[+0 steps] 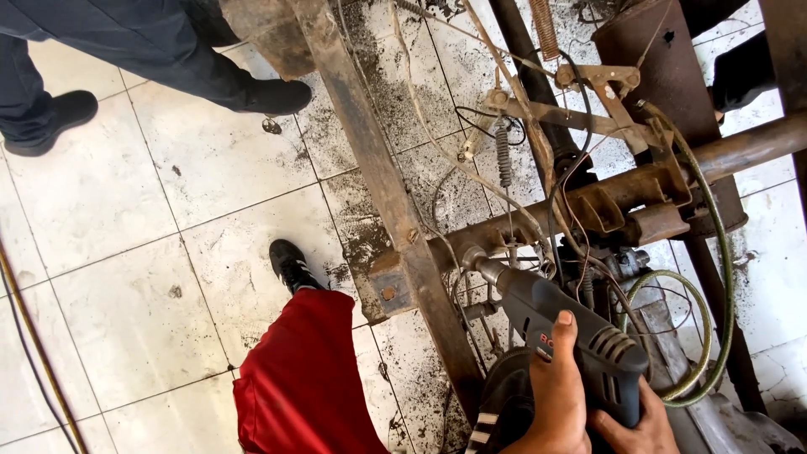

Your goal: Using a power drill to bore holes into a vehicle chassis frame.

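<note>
At the bottom right of the view, over a rusty vehicle frame (382,181), a dark grey power drill (565,324) is held in both hands with its nose pointed up and left. Its chuck and short bit (477,262) meet the frame just where a cross-member (538,220) joins the long rail. The left hand (556,395) is wrapped firmly round the drill's body from the left, thumb laid along the casing. The right hand (632,427) is closed on the rear of the tool from below, though its fingers are mostly hidden behind the housing, so exactly how it grips is hard to say.

To drill well here, I judge the tool should be kept square to the steel, with steady pressure along the bit's line and the loose wires (580,252) and the greenish hose (702,336) kept away from the spinning chuck.

The drill looks worn and dusty, with ribbed cooling vents at the back and a bare metal chuck.

Around it sit a coil spring (503,155), flat brackets (601,88) and a rusted cylinder (664,59). Below the hands is a red trouser leg (303,378) ending in a black shoe (290,265). Another person's dark trousers and shoes (269,94) stand at the top left on the grimy white tiled floor (126,252).
</note>
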